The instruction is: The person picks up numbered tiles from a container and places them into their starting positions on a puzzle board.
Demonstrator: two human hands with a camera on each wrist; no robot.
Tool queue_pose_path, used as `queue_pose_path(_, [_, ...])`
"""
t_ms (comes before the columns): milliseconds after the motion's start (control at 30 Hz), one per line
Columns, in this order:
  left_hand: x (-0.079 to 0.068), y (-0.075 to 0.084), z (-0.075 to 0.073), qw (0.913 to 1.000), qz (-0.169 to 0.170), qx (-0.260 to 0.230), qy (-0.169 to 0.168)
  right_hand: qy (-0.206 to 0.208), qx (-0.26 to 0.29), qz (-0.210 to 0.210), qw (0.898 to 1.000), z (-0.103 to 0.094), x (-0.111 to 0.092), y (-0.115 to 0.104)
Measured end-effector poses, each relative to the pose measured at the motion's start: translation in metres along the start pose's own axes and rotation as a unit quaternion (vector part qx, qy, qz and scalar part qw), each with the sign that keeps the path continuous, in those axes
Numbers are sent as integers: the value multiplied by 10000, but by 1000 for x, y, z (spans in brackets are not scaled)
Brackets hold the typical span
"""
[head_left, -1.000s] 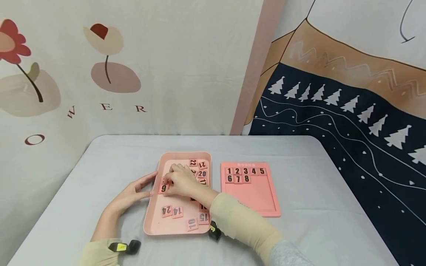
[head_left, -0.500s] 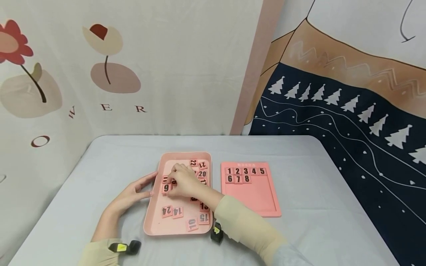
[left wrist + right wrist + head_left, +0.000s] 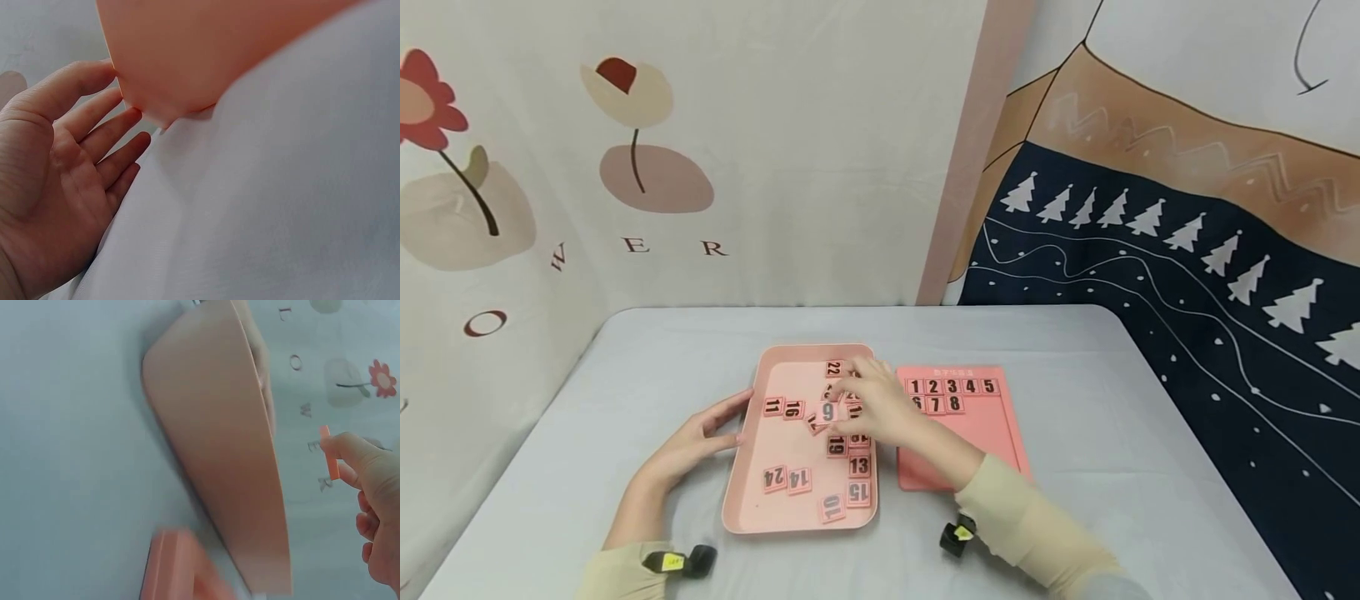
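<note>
My right hand (image 3: 886, 407) pinches a pink number tile (image 3: 828, 412) between thumb and fingers above the right half of the pink tray (image 3: 747, 492). In the right wrist view the same tile is edge-on, raised above the tray. It reads like a 6 or a 9. My left hand (image 3: 691, 440) has its fingers extended, with fingertips against the tray's left wall, as the left wrist view also shows. Loose tiles lie in the tray, including the 11 (image 3: 772, 407), 16 (image 3: 793, 409), 24 (image 3: 775, 478) and 13 (image 3: 859, 466). My right hand hides several others.
Right of the tray lies a pink board (image 3: 962, 446) with a raised rim. Tiles 1 to 5 fill its top row, and 6, 7 and 8 (image 3: 954, 404) sit below. Both are on a white-covered table (image 3: 1097, 400). Printed cloths hang behind.
My right hand has lifted the tile from the tray's left side and carried it right. The 11 and 16 are now uncovered. My left hand stays at the tray's edge.
</note>
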State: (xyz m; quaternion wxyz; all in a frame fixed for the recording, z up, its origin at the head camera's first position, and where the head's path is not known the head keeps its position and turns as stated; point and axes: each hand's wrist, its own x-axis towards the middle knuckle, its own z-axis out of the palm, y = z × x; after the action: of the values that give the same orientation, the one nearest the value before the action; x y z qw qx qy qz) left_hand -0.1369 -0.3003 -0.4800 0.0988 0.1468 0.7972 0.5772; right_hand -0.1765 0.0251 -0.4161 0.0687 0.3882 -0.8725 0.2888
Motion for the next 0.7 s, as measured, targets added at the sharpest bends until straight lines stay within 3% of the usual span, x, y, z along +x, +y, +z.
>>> queue_pose_path(367, [0,-1,0,10000,31,-58,-6,653,-160,263,9974,-41,-63,55])
queue_pose_path(700, [0,-1,0,9999,13,-111,11,535,-248,732,9956,-63,-109,111])
